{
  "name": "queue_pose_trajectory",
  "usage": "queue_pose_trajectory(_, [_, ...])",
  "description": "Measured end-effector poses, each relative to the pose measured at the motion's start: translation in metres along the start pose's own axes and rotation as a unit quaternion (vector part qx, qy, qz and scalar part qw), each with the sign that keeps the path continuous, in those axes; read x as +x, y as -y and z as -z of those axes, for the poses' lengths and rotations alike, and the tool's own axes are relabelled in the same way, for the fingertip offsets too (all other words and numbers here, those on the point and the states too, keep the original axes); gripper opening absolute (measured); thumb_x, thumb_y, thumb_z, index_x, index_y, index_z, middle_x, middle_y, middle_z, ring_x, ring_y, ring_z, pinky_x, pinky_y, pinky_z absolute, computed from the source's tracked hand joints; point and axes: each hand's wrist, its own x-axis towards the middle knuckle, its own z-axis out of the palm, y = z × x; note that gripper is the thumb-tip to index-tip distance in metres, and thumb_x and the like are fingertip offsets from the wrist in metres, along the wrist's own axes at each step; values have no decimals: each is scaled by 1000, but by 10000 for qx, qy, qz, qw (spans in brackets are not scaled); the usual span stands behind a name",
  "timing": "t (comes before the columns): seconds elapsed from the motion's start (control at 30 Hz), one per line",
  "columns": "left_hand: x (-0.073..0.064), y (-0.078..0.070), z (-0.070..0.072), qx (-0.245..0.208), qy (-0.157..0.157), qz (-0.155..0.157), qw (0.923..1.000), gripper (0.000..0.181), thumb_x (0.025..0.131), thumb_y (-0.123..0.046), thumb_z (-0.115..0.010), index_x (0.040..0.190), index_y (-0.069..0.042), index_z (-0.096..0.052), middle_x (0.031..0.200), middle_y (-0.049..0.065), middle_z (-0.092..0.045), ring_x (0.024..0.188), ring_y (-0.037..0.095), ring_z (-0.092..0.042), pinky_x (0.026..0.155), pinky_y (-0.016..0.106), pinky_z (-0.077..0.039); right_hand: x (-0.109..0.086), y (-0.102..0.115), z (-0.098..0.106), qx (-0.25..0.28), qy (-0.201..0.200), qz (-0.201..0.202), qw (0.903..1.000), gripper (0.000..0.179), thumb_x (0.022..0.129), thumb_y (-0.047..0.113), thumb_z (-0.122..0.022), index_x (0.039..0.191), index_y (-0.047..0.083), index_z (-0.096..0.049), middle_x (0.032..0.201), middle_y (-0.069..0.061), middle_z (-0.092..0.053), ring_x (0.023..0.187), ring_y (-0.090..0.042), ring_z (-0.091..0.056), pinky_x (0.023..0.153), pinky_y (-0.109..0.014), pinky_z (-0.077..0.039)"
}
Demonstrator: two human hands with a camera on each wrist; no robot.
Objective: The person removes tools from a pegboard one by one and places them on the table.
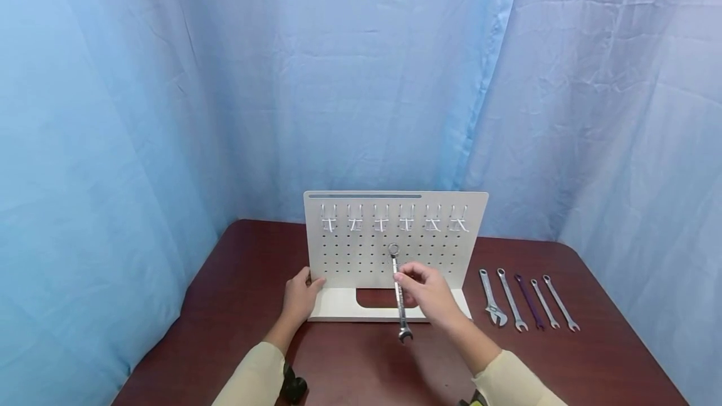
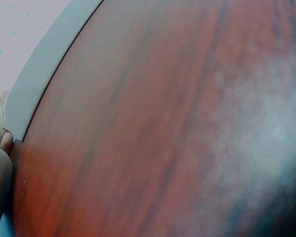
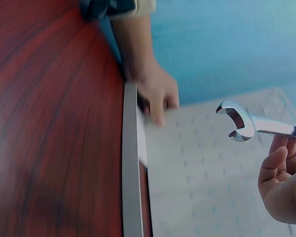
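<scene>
My right hand [image 1: 431, 293] pinches a silver combination wrench [image 1: 399, 299] by the middle of its shaft. The wrench is held upright in front of the white pegboard [image 1: 344, 279], ring end up and open end down. In the right wrist view the wrench's open jaw end [image 3: 274, 125] points away from the fingers. At the board's lower left edge, my left hand [image 1: 301, 298] grips the panel, thumb on the front face and fingers partly hidden behind it. Several white hooks [image 1: 381, 224] run in a row across the upper part of the pegboard.
Right of the board lie an adjustable wrench [image 1: 492, 306], a silver wrench [image 1: 511, 302], a purple wrench [image 1: 529, 302] and two slimmer silver wrenches [image 1: 545, 306], side by side on the dark red table [image 1: 237, 306]. Light blue curtains [image 1: 361, 80] hang close around the table.
</scene>
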Motion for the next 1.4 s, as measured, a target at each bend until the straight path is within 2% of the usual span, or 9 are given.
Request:
queue_pose_trajectory(0.13, [1,-1,0,17,-23,0,10000,16,94,-19,-73,94,-9,-61,81,5,-61,71,19,-48,63,33,-39,-3,-11,30,-190,-290,-49,9994,20,96,9,-68,100,-10,-64,76,-7,-55,62,-15,-54,60,-26,-49])
queue_pose_trajectory(0.47, [1,1,-1,93,47,-56,9999,14,95,-18,-71,96,-9,-61,87,6,-66,72,18,-50,64,33,-41,-13,-41,110,-779,-851,-619,9914,22,99,12,-65,107,-8,-63,76,-3,-57,62,-13,-52,55,-28,-46])
queue_pose_trajectory(0.67, [2,2,-1,99,10,-81,9999,15,95,-18,-72,94,-9,-60,82,3,-61,71,18,-48,63,32,-40,-16,-56,144,-757,-1123,-1014,9856,27,102,16,-61,112,-9,-61,84,-3,-56,73,-14,-56,68,-34,-54])
queue_pose_trajectory(0.8, [2,2,-2,113,-16,-95,9999,17,94,-19,-73,92,-9,-59,79,4,-58,69,18,-47,62,32,-39,-12,-70,157,-977,-1228,-1216,9801,31,104,20,-60,116,-9,-61,80,-5,-52,72,-19,-55,68,-39,-54])
queue_pose_trajectory(1.0, [0,2,-1,122,-25,-98,9999,16,95,-18,-72,93,-9,-60,81,4,-60,70,18,-47,62,32,-39,2,-95,168,-1194,-1127,-1587,9736,35,104,21,-57,119,-10,-59,80,-6,-54,69,-19,-52,60,-34,-48])
queue_pose_trajectory(1.17, [-2,3,-1,132,4,-70,9999,14,95,-18,-72,95,-9,-61,81,3,-61,70,17,-47,62,31,-39,16,-113,172,-1605,-888,-1697,9683,29,102,16,-57,110,-12,-62,79,-7,-58,67,-17,-53,59,-33,-48])
queue_pose_trajectory(1.3, [-1,2,-1,145,19,-88,9999,14,95,-18,-71,96,-9,-61,82,3,-61,70,17,-47,62,31,-39,26,-118,173,-2217,-788,-1647,9579,24,100,14,-58,101,-9,-66,85,-18,-63,66,-18,-55,60,-35,-47])
queue_pose_trajectory(1.4, [0,1,0,125,24,-51,9999,14,96,-19,-71,97,-9,-61,83,4,-61,71,17,-48,63,32,-40,33,-117,171,-2491,-728,-1656,9514,22,99,11,-59,96,-8,-68,86,-20,-65,63,-17,-55,58,-34,-46])
